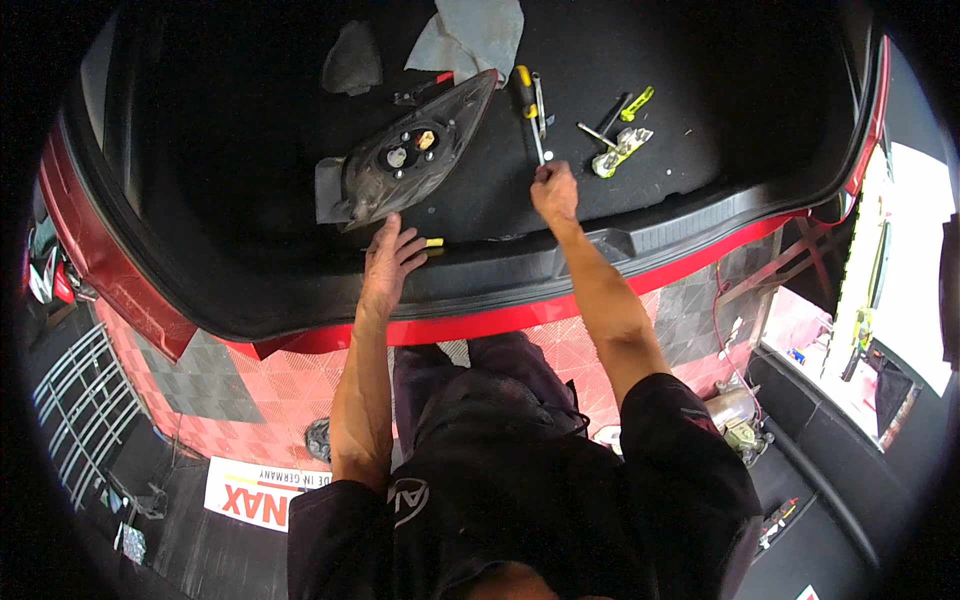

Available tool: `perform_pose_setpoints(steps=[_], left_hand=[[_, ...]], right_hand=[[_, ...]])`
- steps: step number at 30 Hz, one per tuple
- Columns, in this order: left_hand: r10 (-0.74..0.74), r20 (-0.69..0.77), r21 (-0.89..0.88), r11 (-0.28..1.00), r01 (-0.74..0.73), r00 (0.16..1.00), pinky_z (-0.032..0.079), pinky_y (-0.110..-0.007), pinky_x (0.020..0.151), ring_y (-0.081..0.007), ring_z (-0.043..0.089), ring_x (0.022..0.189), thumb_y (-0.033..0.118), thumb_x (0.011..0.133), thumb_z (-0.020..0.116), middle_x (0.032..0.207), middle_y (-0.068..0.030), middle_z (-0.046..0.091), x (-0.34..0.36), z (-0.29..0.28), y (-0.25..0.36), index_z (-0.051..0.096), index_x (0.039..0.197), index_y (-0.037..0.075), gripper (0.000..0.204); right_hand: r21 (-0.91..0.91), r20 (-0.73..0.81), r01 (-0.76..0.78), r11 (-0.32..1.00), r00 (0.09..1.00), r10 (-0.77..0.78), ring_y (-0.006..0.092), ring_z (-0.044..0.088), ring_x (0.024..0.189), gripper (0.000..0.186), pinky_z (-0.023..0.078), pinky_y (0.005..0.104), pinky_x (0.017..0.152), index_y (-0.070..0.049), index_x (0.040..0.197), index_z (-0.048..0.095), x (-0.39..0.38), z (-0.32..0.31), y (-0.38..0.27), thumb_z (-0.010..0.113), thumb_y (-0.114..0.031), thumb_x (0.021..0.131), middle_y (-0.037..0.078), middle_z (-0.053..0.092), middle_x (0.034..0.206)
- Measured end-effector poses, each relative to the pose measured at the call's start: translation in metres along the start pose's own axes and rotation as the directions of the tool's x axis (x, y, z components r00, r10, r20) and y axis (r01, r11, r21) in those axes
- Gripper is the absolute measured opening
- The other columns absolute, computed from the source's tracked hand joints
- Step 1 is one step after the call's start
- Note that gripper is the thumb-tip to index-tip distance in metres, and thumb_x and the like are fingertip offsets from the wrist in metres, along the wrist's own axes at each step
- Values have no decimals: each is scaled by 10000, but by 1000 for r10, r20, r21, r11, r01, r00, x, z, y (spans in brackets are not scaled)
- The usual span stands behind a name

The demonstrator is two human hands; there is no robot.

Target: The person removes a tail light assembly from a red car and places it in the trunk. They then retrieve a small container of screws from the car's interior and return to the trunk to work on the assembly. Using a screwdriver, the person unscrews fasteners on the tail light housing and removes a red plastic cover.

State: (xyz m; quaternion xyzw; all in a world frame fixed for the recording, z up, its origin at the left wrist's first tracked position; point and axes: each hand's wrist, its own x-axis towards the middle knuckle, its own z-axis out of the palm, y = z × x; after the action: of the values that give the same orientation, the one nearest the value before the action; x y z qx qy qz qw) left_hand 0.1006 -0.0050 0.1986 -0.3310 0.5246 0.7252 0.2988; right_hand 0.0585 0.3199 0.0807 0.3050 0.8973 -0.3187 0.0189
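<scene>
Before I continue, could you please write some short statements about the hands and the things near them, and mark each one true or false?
1. The left hand, fingers spread, is near the lamp. True.
2. The right hand is at the tip end of the screwdriver. True.
3. The lamp lies to the right of the screwdriver. False: it lies to the left.
4. The pale cloth lies beyond both hands. True.
5. The screwdriver's handle is all red. False: it is yellow and black.
</scene>
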Motion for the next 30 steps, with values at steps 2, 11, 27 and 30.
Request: perform_pose_setpoints(steps=[2,11,27,30], left_hand=[[25,-34,65,998,-23,999,535,-475,1040,-373,608,1287,639,936,694,1473,-305,517,-5,0,-3,318,1557,-76,1019],[613,159,699,484,-527,774,560,-417,965,-324,704,1095,277,954,773,1212,-213,710,-35,20,-10,598,1356,-38,540],[246,582,757,184,-626,775,529,-495,951,-393,701,1074,342,973,705,1132,-204,737,-190,-72,1,673,1280,68,412],[233,476,769,358,-530,848,563,-473,891,-424,711,1010,320,964,724,1103,-220,742,-224,-125,24,700,1204,35,373]], right_hand=[[195,58,-4,981,998,-7,341,712,837,187,563,448,798,-25,1050,666,14,-12,13,697,-182,953,172,717,861],[162,88,146,976,983,-161,137,565,727,269,468,318,661,-7,1071,669,-5,-174,-1,576,-258,1091,29,633,807],[330,830,-77,941,498,-250,111,550,725,198,478,282,680,-22,1092,664,-215,-205,-135,575,-199,1090,8,614,797],[376,788,-241,895,591,-171,83,556,677,223,463,252,626,-17,1132,647,-253,-146,-175,573,-225,1099,17,647,819]])
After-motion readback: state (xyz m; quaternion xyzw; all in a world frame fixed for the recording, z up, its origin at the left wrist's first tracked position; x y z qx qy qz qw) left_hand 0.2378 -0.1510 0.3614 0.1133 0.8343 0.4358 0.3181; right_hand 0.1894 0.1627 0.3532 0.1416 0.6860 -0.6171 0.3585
